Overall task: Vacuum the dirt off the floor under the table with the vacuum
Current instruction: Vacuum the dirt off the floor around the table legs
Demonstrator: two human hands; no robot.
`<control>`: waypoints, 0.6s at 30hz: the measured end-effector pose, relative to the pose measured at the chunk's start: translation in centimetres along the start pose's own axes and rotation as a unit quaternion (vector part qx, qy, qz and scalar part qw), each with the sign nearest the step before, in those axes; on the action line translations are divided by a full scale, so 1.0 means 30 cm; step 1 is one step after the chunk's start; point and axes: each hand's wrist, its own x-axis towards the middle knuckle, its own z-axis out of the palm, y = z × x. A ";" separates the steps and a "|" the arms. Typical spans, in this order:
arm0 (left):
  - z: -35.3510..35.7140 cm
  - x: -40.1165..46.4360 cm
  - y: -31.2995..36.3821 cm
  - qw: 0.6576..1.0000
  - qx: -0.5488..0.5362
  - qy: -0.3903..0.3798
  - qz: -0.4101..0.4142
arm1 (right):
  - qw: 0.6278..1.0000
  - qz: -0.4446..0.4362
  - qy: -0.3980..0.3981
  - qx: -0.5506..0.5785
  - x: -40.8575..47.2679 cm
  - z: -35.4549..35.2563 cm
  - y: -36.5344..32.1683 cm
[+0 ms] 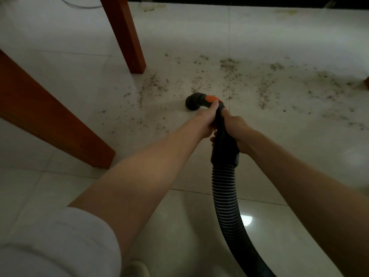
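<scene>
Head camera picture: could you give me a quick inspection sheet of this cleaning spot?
Surface: pale tiled floor, glossy, with a light glare.
Job's things: black vacuum nozzle down at the floor; ribbed hose trails back; dirt scattered ahead and to the right.
Clutter: nothing seen beyond the dirt.
Hands: left hand and right hand both grip the black handle.
Cables: a thin cord on the floor, far left.
Surroundings: two wooden table legs at left; dark wall base at top.
</scene>
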 end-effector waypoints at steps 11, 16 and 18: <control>0.017 -0.022 -0.083 0.999 -0.029 -0.018 -0.016 | 0.996 0.057 -0.062 -0.005 -0.084 -0.088 0.050; 0.040 -0.066 -0.124 0.999 -0.039 -0.002 -0.035 | 0.994 0.081 -0.076 -0.009 -0.133 -0.117 0.080; 0.049 -0.081 -0.141 0.998 -0.048 -0.003 -0.034 | 0.992 0.093 -0.086 -0.006 -0.153 -0.134 0.089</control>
